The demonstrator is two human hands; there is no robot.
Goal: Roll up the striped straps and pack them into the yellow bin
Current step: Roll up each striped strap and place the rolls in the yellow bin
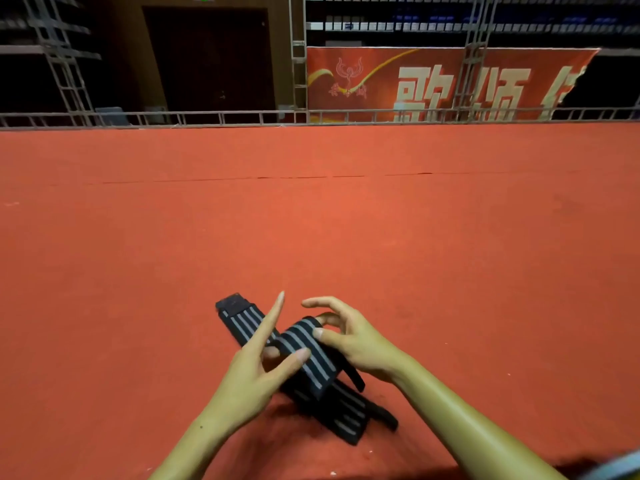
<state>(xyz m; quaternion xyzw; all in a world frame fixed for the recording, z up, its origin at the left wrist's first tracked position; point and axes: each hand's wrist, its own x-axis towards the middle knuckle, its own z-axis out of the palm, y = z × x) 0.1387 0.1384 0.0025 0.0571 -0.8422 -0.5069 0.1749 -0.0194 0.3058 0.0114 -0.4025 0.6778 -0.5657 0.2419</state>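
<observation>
A black elastic strap with grey lengthwise stripes point(304, 355) is partly rolled and held just above the red carpeted floor point(311, 220), close to its near edge and about midway between the left and right edges. The left hand point(252, 372) pinches the left side of the roll: its thumb lies across the striped face, one finger is tucked against the roll's end, and the index finger points straight out toward the far edge. The right hand point(349, 337) grips the right side of the roll with its thumb pressed on top and curled fingers behind, the index finger arched above and clear of the cloth. The unrolled tail of the strap, ending in a black fastening patch point(232, 303), runs away to the far left and lies flat on the floor. Under the hands, nearer the near edge, more black striped straps point(346, 414) lie in a loose pile on the floor. Beyond the floor's far edge stand a metal truss railing point(221, 117) and a red banner with pale characters point(433, 84).
</observation>
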